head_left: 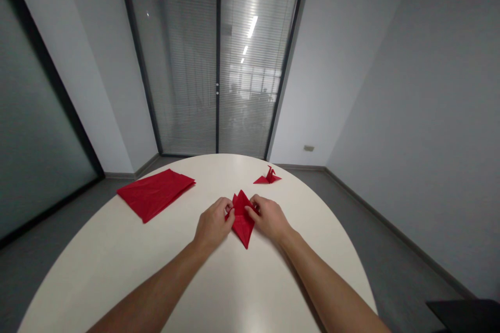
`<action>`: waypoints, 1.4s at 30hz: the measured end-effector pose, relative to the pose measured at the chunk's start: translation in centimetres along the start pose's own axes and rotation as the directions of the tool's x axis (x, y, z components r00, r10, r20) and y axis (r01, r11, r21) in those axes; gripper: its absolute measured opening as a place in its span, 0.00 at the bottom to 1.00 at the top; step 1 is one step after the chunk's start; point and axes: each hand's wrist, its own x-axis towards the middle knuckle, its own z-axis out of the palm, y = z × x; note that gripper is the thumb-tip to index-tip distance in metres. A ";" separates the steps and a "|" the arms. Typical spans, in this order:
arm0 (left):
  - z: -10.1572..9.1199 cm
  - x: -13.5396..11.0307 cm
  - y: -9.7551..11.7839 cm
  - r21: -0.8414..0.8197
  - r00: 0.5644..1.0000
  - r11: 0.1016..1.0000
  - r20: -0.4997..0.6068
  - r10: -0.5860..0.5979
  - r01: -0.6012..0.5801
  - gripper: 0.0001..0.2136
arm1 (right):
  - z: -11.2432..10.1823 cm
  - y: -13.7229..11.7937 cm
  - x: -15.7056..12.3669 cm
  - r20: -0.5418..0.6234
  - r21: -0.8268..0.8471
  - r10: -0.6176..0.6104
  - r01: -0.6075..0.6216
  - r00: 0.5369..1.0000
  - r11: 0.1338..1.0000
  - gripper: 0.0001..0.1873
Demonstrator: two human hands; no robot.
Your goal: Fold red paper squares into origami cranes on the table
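A partly folded piece of red origami paper (242, 223) is on the table between my hands, one pointed end toward me and pointed flaps rising at the far end. My left hand (214, 221) pinches its left edge with thumb and fingers. On the opposite side, my right hand (270, 216) grips the right edge, its thumb lying over the paper. The fingertips under the paper are partly hidden. Beyond my right hand stands a finished red paper crane (269, 177) with spread wings.
The round white table (219, 291) fills the lower view. A stack of red paper sheets (156, 192) lies at its far left. Past the table are a glass door with blinds (187, 73) and grey walls. A dark object (464, 315), perhaps a chair, shows at lower right.
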 end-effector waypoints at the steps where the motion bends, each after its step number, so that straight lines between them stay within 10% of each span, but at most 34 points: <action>1: 0.1 0.0 0.0 -0.008 1.000 1.000 -0.002 -0.016 0.016 0.04 | 0.1 -0.1 0.0 -0.007 0.018 -0.004 0.004 1.000 1.000 0.04; 7: 0.4 0.1 -0.3 -0.093 0.998 0.993 -0.003 -0.070 0.070 0.04 | 0.4 -0.2 0.0 -0.003 0.083 0.009 -0.009 1.000 0.996 0.02; 19: 0.4 -0.2 0.1 -0.115 0.998 0.993 0.057 -0.035 0.042 0.17 | 0.6 0.3 0.0 0.050 0.119 0.124 -0.129 0.991 0.984 0.30; 32: 0.2 -0.2 0.1 -0.159 0.994 0.987 0.105 0.009 0.008 0.13 | 0.4 0.2 0.0 -0.007 -0.086 0.219 -0.218 0.976 0.972 0.04; 42: 0.1 0.0 0.3 -0.122 0.995 0.992 0.096 -0.031 0.043 0.11 | -0.4 -0.5 0.2 0.016 -0.022 0.267 -0.267 0.963 0.963 0.07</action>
